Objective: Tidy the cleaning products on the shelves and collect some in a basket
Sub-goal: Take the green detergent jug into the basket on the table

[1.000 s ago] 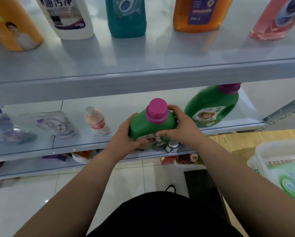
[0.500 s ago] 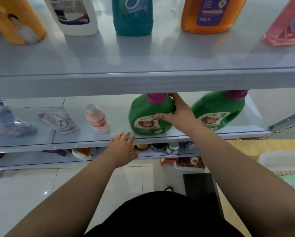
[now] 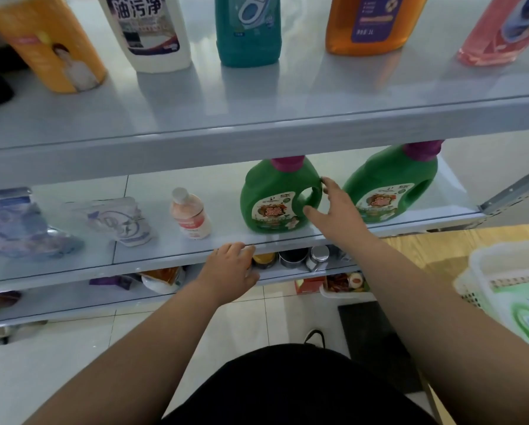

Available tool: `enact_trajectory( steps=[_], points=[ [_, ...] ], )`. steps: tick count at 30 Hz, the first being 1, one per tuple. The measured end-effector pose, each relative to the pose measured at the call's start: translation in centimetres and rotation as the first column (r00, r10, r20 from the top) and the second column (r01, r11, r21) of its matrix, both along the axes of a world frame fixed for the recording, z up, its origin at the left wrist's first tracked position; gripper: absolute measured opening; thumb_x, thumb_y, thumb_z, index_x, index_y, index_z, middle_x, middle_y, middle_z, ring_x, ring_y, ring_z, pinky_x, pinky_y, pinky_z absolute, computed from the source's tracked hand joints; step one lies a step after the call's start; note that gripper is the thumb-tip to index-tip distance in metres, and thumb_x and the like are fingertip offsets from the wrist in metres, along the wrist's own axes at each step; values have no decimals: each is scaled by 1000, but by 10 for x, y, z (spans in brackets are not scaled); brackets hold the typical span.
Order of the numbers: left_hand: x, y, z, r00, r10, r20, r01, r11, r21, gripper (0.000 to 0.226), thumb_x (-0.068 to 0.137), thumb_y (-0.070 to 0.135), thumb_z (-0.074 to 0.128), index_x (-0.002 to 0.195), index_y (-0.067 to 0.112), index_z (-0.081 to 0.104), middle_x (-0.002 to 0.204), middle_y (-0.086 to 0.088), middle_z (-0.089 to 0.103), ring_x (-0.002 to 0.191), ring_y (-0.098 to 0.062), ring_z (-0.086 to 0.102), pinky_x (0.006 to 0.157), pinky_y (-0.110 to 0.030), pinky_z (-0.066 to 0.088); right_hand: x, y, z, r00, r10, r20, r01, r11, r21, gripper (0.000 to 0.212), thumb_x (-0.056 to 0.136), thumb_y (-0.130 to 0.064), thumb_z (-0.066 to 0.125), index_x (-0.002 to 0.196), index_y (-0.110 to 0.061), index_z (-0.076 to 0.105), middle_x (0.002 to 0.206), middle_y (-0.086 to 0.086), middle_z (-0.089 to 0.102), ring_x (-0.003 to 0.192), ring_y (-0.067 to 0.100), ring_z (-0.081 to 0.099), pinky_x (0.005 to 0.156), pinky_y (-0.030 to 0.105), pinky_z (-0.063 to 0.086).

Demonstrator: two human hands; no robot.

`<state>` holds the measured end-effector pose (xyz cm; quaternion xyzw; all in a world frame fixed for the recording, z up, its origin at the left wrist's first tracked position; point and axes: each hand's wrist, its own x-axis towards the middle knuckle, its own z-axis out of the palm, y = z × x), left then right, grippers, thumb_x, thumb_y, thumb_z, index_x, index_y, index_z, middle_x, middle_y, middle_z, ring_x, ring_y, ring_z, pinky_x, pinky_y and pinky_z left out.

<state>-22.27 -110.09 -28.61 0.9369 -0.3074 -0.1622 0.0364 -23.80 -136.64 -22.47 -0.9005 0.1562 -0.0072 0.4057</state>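
Jug upright on shelf, placed I judge; right hand spread, left hand loosely curled, both empty; basket near right, collecting remains.

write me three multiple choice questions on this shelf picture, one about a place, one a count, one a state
1. Where does the small pink bottle stand?
A. top shelf
B. floor
C. middle shelf

2. How many green jugs with magenta caps stand on that shelf?
A. one
B. two
C. four

3. What state is the left green jug in?
A. upright on the shelf
B. lying on its side
C. lifted in both hands

Answers:
1 C: it stands on that level, to the left of the jugs.
2 B: the left one and the right green jug stand side by side.
3 A: its base sits on the shelf. The right hand is open beside its handle, and the left hand is low at the shelf's front edge.
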Motion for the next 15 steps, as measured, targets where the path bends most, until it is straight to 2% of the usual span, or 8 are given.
enact_trajectory(
  steps=[3, 5, 8, 10, 12, 15],
  points=[
    [-4, 1, 7, 1000, -29, -5, 29, 999, -42, 63, 99, 51, 49, 152, 19, 40, 145, -5, 51, 132, -27, 48, 107, -41, 44, -38, 6, -8, 998, -38, -57, 34, 997, -69, 71, 97, -36, 67, 158, -25, 32, 157, 5, 43, 142, 23, 42, 111, 37, 36],
    [-8, 0, 11, 998, -70, 5, 70, 996, -64, 61, 98, 50, 50, 150, 18, 43, 143, -6, 53, 129, -28, 50, 105, -41, 45, -60, 9, -11, 994, -22, -109, 6, 990, -143, 59, 97, -35, 65, 151, -26, 44, 149, 4, 51, 133, 23, 50, 102, 34, 41],
    [-13, -9, 17, 991, -136, 9, 136, 985, -103, 57, 97, 49, 51, 145, 19, 47, 140, -6, 55, 129, -28, 51, 103, -41, 44, -90, 14, -13, 990, 21, -143, -65, 949, -307, 36, 95, -31, 63, 128, -19, 62, 126, 6, 64, 117, 29, 60, 87, 33, 44],
    [-18, -19, 21, 985, -169, -18, 165, 976, -139, 58, 98, 48, 52, 146, 18, 46, 142, -7, 54, 130, -29, 50, 108, -40, 40, -110, 15, -13, 986, 28, -163, -88, 925, -370, 35, 94, -31, 62, 126, -17, 63, 123, 5, 65, 116, 28, 59, 89, 35, 47],
    [-25, -30, 24, 979, -199, -37, 191, 968, -162, 61, 99, 48, 52, 151, 17, 42, 147, -8, 51, 134, -28, 46, 112, -40, 37, -130, 14, -14, 982, 15, -186, -89, 913, -399, 41, 96, -32, 61, 134, -16, 61, 131, 6, 63, 122, 27, 55, 97, 39, 48],
    [-33, -52, 31, 972, -226, -59, 208, 954, -218, 61, 100, 48, 52, 152, 18, 40, 149, -7, 49, 135, -28, 45, 111, -42, 39, -153, 6, -16, 975, -17, -221, -83, 897, -433, 42, 97, -33, 59, 137, -20, 59, 132, 5, 61, 123, 26, 54, 97, 39, 49]
  ],
)
